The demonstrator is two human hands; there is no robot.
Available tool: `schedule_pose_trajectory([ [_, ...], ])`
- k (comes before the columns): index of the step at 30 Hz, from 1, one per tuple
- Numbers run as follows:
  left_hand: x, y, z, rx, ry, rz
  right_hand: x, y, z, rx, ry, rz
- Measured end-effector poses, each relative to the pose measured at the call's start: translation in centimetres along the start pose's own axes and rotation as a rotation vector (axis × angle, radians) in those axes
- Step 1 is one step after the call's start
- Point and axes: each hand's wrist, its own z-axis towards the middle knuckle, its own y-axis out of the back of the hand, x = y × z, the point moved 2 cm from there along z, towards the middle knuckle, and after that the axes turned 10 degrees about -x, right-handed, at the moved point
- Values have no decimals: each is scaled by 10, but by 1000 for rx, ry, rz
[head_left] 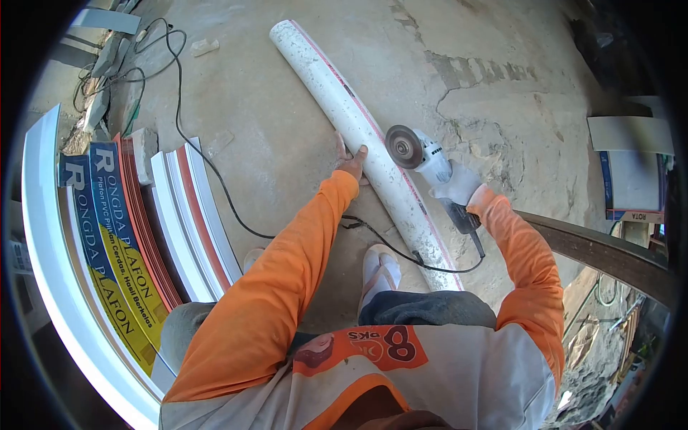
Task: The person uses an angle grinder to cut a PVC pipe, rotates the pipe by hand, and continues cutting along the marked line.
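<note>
A long white pipe [356,129] with a red printed line lies diagonally on the concrete floor. My left hand [350,159] is bare and rests against the pipe's left side near its middle, fingers apart. Wearing a pale glove, my right hand [459,185] is wrapped round the body of an angle grinder [435,163]. The grinder's round disc [405,146] is at the pipe's right edge; whether they touch, I cannot tell. A black cord [459,270] runs from the grinder across the pipe's lower part.
Boxes and white panels [188,215] are stacked at the left. The cord [180,107] loops over the floor at the upper left, near rubble. A dark beam [595,252] and another box [636,188] are at the right. My sandalled foot [380,269] is beside the pipe.
</note>
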Motion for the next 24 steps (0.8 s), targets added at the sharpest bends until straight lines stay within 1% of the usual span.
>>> schedule_pose_trajectory([
  [1, 1, 0, 0, 0, -4, 4, -9, -4, 0, 1, -6, 3],
  [3, 5, 1, -4, 22, -14, -4, -21, -9, 2, -39, 29, 151],
  [4, 6, 0, -5, 41, -28, -18, -29, -9, 3, -41, 25, 156],
  [5, 25, -2, 0, 46, -23, -11, -27, -1, -2, -77, -8, 275],
  [6, 54, -5, 11, -40, -206, 125, -28, 3, -5, -117, -42, 393],
  [7, 71, -13, 12, -128, -389, 258, -40, 4, -1, -140, -37, 489],
  [8, 68, -26, -19, -120, -265, 180, -39, 10, -3, -143, -37, 490],
  [9, 68, -41, -56, -111, -143, 100, -36, 23, -6, -156, -83, 494],
  [10, 80, -54, -74, -142, -129, 160, -34, 32, -7, -172, -127, 495],
  [11, 88, -64, -87, -175, -115, 217, -33, 36, -9, -259, -84, 529],
  [12, 101, -69, -86, -175, -123, 208, -34, 38, -8, -264, -74, 523],
  [14, 137, -70, -67, -242, -140, 263, -40, 38, -4, -318, -99, 556],
  [15, 139, -69, -61, -229, -194, 262, -39, 39, -4, -322, -76, 550],
  [17, 146, -69, -52, -260, -232, 247, -37, 40, -4, -266, -71, 659],
  [18, 139, -70, -50, -277, -247, 251, -37, 40, -3, -264, -48, 654],
  [19, 131, -67, -45, -283, -210, 300, -37, 39, -2, -269, -47, 652],
  [20, 114, -63, -40, -296, -218, 287, -36, 37, -1, -278, -44, 651],
  [22, 76, -55, -29, -255, -142, 202, -33, 34, 4, -273, -22, 632],
  [23, 53, -51, -23, -272, -152, 189, -31, 33, 10, -272, -14, 621],
  [24, 30, -44, -16, -307, -210, 198, -28, 32, 17, -264, 8, 622],
])
